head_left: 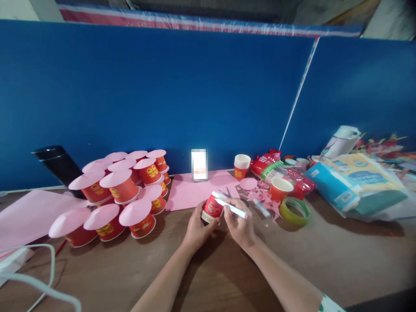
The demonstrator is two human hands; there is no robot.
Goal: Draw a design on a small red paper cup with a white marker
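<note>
My left hand is closed around a red paper cup, which tilts slightly over the table. The cup has a pale band with a zigzag line near its lower end. In my right hand is a white marker pen, pinched between the fingers, its tip end at the cup's upper side. Whether the tip touches the cup, I cannot tell. Scissors lie just behind my hands, partly hidden, beside a pink paper sheet.
Several red cups topped with pink paper cones stand at the left. To the right are stacked cups, pink scraps, a tape roll, a red packet and a plastic pack. A white cable loops at the front left.
</note>
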